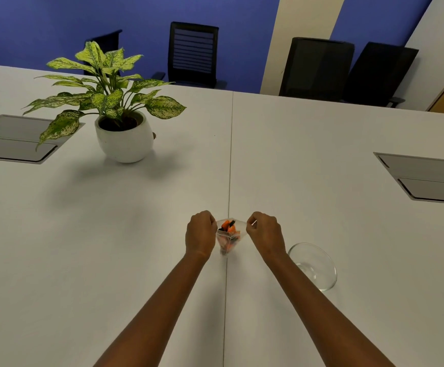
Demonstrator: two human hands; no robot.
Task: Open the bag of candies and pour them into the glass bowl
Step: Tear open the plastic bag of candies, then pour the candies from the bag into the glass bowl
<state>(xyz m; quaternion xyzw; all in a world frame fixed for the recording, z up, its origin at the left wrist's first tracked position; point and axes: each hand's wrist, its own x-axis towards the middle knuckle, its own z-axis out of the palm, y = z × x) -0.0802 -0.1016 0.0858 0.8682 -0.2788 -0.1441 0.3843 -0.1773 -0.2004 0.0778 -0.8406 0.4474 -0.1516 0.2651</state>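
A small clear plastic bag of candies (228, 235) hangs between my two hands above the white table (109, 234), over the table's centre seam. Orange and black wrapped candies show through it. My left hand (200, 233) pinches the bag's top edge on the left, and my right hand (264, 231) pinches the top edge on the right. The mouth looks pulled apart. An empty glass bowl (315, 266) stands on the table to the right of my right forearm, a short way from the bag.
A potted plant in a white pot (123, 136) stands at the back left. Grey cable hatches are set into the table at the far left (16, 139) and far right (424, 178). Black office chairs (193, 53) line the far edge.
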